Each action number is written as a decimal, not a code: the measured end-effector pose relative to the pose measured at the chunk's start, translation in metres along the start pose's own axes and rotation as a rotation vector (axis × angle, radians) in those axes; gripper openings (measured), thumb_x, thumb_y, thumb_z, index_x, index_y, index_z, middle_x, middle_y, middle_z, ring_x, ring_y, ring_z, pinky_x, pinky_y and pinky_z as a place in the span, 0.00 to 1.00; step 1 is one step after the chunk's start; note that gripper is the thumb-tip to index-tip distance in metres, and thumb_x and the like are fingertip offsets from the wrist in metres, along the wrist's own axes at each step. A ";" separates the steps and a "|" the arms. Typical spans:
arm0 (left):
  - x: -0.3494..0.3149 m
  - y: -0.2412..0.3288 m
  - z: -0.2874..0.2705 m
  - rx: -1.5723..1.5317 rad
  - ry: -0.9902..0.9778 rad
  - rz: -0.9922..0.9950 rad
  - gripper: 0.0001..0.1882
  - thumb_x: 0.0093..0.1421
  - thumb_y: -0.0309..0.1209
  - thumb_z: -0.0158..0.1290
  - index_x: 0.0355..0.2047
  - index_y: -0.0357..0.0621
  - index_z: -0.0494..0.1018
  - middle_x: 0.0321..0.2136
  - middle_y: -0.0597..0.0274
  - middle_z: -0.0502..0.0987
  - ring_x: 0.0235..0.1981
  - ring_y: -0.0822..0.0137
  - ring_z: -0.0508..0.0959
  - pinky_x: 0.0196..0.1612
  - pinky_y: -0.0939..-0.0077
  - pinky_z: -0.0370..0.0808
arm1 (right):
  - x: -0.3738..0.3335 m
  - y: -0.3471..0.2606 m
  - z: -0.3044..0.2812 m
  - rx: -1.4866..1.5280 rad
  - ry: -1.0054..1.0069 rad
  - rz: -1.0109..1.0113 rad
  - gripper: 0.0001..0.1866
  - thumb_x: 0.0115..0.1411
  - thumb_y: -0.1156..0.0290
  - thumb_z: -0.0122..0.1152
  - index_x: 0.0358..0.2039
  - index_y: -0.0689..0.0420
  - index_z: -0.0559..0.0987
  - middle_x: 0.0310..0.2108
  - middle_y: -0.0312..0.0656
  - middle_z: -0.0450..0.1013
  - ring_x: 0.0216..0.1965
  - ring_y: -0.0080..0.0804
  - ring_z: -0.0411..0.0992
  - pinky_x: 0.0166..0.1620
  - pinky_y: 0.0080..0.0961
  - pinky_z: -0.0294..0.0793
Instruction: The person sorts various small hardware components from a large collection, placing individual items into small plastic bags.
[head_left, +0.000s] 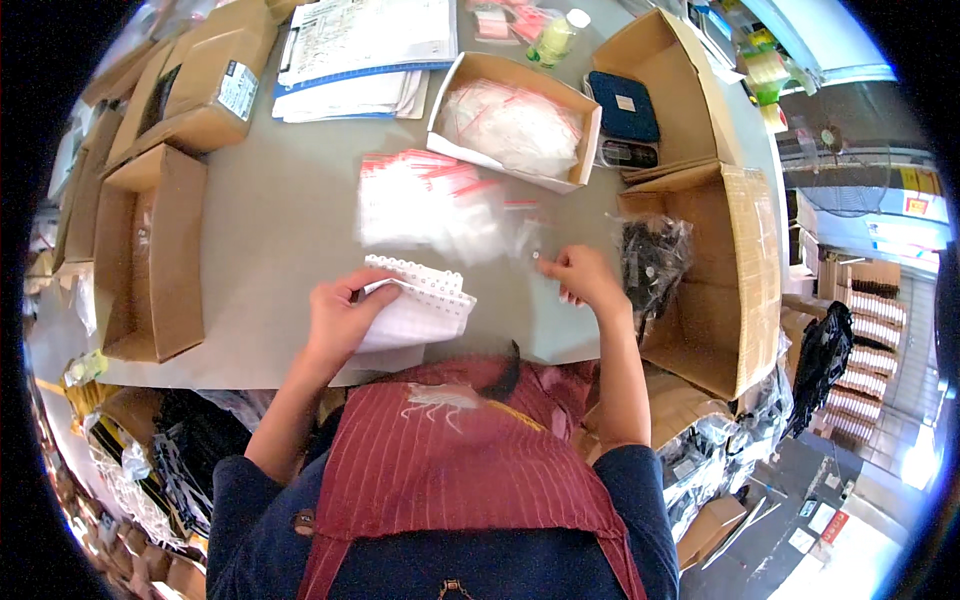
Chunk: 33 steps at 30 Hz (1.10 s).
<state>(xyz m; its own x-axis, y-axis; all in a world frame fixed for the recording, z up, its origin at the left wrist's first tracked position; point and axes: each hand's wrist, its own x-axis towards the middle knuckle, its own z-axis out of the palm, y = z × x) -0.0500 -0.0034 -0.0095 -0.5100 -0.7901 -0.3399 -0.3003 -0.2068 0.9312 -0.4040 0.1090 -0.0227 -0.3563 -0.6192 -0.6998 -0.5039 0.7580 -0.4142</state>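
1. Head view: in the left hand [345, 315], folded white sheets [422, 312] with rows of small round labels, gripped between thumb and fingers, over the near part of the desk [270, 250].
2. At the right hand [583, 275], a narrow pinch of thumb and forefinger, with a small white dot [536, 256] at the tips; probably a label off the sheets, but too small to be sure.
3. Beyond both hands, a loose spread of clear bags [425, 200] with red strips, flat on the desk, blurred toward the right hand. Cannot tell how many already labelled.
4. Behind the spread, in an open shallow carton [590, 140], a heap of similar bags [515, 125]. Cannot tell whether finished or in store.
5. To the right, in a large cardboard box [725, 300], dark things in clear plastic [655, 262], apart from the right hand.
6. Done so far, by judgement: one label apparently peeled and brought near the bags; not visibly on any yet.
7. Left, by judgement: that dot without a bag, plus many labels on the sheets. Impossible to count here.
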 end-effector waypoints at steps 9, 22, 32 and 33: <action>-0.003 0.019 0.012 -0.043 -0.028 0.058 0.09 0.60 0.24 0.62 0.41 0.36 0.83 0.36 0.63 0.84 0.37 0.76 0.79 0.43 0.78 0.77 | 0.004 -0.017 0.000 0.289 0.241 -0.614 0.11 0.61 0.66 0.66 0.34 0.60 0.76 0.27 0.33 0.74 0.29 0.22 0.71 0.34 0.22 0.72; -0.004 0.007 0.011 0.049 0.026 0.025 0.09 0.60 0.24 0.60 0.41 0.36 0.82 0.34 0.64 0.83 0.35 0.76 0.78 0.40 0.79 0.77 | 0.034 -0.015 0.033 -0.132 0.579 -0.683 0.10 0.57 0.71 0.66 0.36 0.59 0.74 0.30 0.46 0.76 0.29 0.43 0.75 0.35 0.36 0.74; -0.003 0.006 0.010 0.048 0.036 0.224 0.09 0.60 0.22 0.60 0.41 0.36 0.82 0.38 0.62 0.83 0.40 0.73 0.79 0.45 0.75 0.76 | -0.002 0.017 0.019 0.260 0.547 -0.336 0.12 0.58 0.67 0.67 0.37 0.59 0.78 0.29 0.44 0.78 0.30 0.37 0.77 0.38 0.33 0.75; -0.004 0.005 0.010 0.057 0.029 0.284 0.08 0.60 0.21 0.60 0.40 0.36 0.82 0.38 0.61 0.84 0.41 0.71 0.80 0.47 0.74 0.76 | -0.015 0.001 0.025 0.296 0.559 -0.447 0.10 0.59 0.70 0.66 0.38 0.60 0.78 0.30 0.44 0.78 0.31 0.37 0.77 0.38 0.33 0.76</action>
<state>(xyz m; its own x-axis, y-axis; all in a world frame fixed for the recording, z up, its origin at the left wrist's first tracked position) -0.0580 0.0045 -0.0049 -0.5569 -0.8282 -0.0622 -0.1939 0.0568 0.9794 -0.3801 0.1241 -0.0271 -0.5524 -0.8311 -0.0644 -0.4899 0.3862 -0.7816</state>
